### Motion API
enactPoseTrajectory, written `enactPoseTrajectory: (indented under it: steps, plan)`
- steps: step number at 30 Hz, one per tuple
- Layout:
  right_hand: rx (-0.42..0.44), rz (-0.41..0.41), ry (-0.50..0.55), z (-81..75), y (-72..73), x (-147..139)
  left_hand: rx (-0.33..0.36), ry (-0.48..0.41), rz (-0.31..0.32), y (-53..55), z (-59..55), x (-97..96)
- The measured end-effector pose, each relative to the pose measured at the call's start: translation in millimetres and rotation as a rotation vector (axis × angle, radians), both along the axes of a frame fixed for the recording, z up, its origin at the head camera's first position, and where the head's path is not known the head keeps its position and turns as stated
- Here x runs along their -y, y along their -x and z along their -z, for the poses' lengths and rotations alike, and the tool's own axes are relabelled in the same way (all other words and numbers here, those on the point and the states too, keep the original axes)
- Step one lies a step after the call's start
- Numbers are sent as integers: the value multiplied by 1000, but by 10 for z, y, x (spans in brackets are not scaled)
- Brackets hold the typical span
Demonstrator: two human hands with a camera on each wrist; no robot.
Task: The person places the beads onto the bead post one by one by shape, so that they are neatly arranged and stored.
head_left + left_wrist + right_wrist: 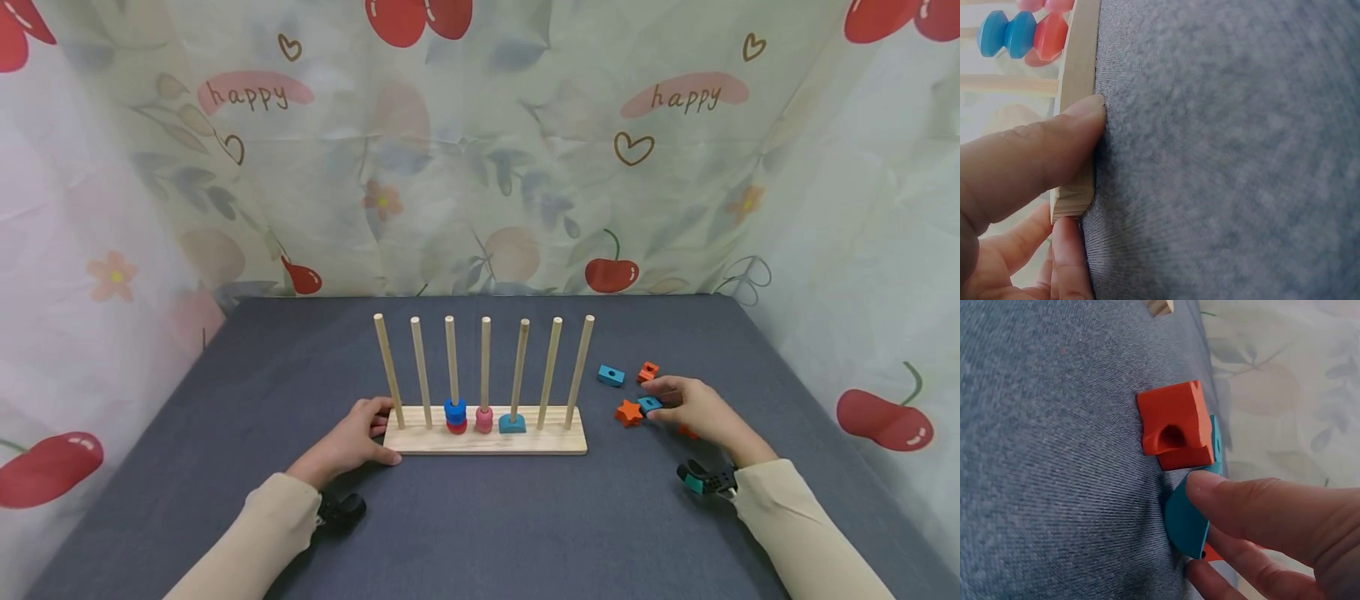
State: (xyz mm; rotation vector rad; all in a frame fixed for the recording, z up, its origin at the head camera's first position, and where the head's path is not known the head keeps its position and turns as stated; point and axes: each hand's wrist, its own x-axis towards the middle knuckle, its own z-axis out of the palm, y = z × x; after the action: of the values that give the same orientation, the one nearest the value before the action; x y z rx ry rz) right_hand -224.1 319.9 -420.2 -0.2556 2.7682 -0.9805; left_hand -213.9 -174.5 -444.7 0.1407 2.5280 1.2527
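Note:
My left hand grips the left end of a wooden peg board, thumb at the front edge and fingers around the end. Several upright pegs stand on it. The third from the left carries blue and red beads, the fourth a pink bead, the fifth a blue half-round bead. Right of the board, my right hand pinches another blue half-round bead between thumb and fingers, low over the table. An orange star bead lies just beside it.
Beyond the right hand lie a blue rectangular bead and an orange block bead. Another orange bead is partly hidden beneath that hand. A patterned curtain hangs behind the dark table.

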Motion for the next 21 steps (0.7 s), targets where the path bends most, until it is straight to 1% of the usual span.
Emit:
enactPoseTrajectory:
  steps: [6,12,17,21]
  plan:
    - [-20,-16,-49,34,47,6,-1,-2,-8,-12,-7,-6]
    - [-29,-10,-89,55,74,11,-2,-7,-2,-20,-9,5]
    - [-44,1,-104,60,75,18,0,-6,-4,-14,-7,4]
    - [-41,31,-95,69,73,14,-6,-7,-2,-4,7,2]
